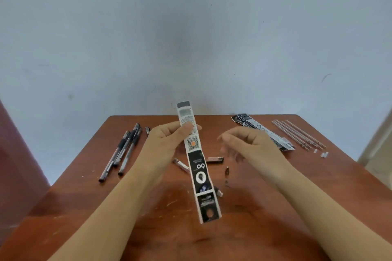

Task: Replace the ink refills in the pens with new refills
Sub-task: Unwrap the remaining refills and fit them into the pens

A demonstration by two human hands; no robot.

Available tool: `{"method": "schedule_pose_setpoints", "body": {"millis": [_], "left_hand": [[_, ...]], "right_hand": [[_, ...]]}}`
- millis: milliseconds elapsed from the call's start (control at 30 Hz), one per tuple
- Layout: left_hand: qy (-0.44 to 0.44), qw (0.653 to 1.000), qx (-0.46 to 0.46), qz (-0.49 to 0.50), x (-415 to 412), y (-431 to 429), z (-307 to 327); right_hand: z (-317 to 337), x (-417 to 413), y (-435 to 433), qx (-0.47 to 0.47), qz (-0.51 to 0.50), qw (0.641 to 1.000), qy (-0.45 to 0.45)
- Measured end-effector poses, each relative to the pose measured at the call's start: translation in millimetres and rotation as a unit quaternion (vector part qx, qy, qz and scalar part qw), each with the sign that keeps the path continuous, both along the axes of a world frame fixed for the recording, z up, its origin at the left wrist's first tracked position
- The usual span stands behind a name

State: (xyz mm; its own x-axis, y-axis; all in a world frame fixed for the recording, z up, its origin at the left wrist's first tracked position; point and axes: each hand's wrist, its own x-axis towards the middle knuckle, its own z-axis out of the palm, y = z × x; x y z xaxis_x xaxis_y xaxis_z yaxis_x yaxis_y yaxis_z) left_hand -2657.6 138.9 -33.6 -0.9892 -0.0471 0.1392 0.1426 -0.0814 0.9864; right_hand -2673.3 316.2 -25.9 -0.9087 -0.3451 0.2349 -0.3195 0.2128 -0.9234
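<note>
Glossy printed film, black and white with a square code and an orange dot near its upper half, makes up the refill packet (pixel 197 161) that the left hand (pixel 169 142) pinches between thumb and fingers a little below its top end, above the middle of the wooden table (pixel 106 207). It hangs tilted, its lower end with a round hanging hole swinging free toward the camera. By its look it is light and somewhat limp, stiffened only by whatever refills lie inside, so a pinch near one end lets it dangle; taking the far end with the other hand would likely steady it for tearing open. The film is probably slippery, and the thin refills within could bend if squeezed hard. The right hand (pixel 244 144) hovers beside it, empty, fingers loosely curled and parted. Assembled pens (pixel 123 150) lie grouped at the left; more packets (pixel 265 133) and bare refills (pixel 299 134) lie at the right rear. Pen parts, among them a small metal tip cone (pixel 227 170), rest beneath the hands.
</note>
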Motion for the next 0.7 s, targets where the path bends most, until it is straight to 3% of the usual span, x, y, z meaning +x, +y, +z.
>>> {"method": "schedule_pose_setpoints", "body": {"millis": [100, 200, 433, 700], "left_hand": [[-0.018, 0.994, -0.092, -0.049, 5, 2, 3], [-0.023, 0.98, -0.18, -0.082, 11, 5, 5], [-0.02, 0.969, -0.224, -0.103, 12, 7, 4], [0.042, 0.938, -0.331, -0.092, 2, 5, -7]], "right_hand": [[-1, -4, 2, -0.064, -0.067, 0.995, 0.029], [-2, -6, 3, -0.054, -0.072, 0.994, 0.061], [-6, -5, 0, 0.066, -0.035, 0.991, 0.109], [-12, -10, 0, 0.078, -0.059, 0.986, 0.134]]}}
